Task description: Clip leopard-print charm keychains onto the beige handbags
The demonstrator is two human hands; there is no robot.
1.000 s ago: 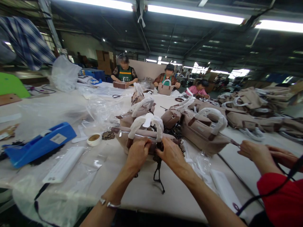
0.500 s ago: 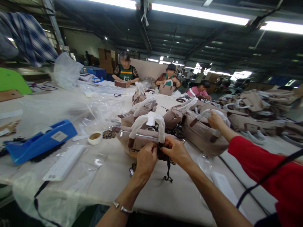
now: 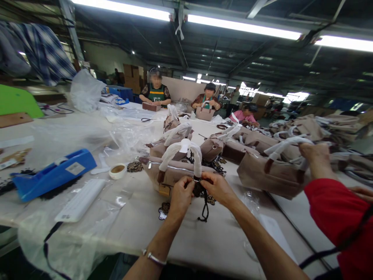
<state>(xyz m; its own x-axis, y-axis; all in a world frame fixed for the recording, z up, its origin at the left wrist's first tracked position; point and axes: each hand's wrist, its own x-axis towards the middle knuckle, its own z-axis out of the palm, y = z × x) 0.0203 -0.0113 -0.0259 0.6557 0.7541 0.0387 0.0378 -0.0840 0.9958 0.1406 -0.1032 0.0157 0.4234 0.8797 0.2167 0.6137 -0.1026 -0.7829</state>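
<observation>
Your soft taupe fabric handbag (image 3: pixel 174 175) with the white-wrapped handle (image 3: pixel 197 159) is sitting on the pale bench (image 3: pixel 215 233), right in front of you. Your left hand (image 3: pixel 181 194) and right hand (image 3: pixel 217 188) are both pinching the dark looped cord charm (image 3: pixel 198 189) by the handle's base. Bag's probably feeling light and floppy, so I'd be steadying it there. A blue plastic tape dispenser (image 3: pixel 52 179) is lying off left.

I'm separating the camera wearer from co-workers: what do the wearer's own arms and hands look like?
The left hand and right hand are ungloved. The left forearm, sleeveless in view, has a slim silver-coloured open cuff bracelet with knobbed ends; the right forearm shows no sleeve or bracelet. The red sleeve at right belongs to another person.
</observation>
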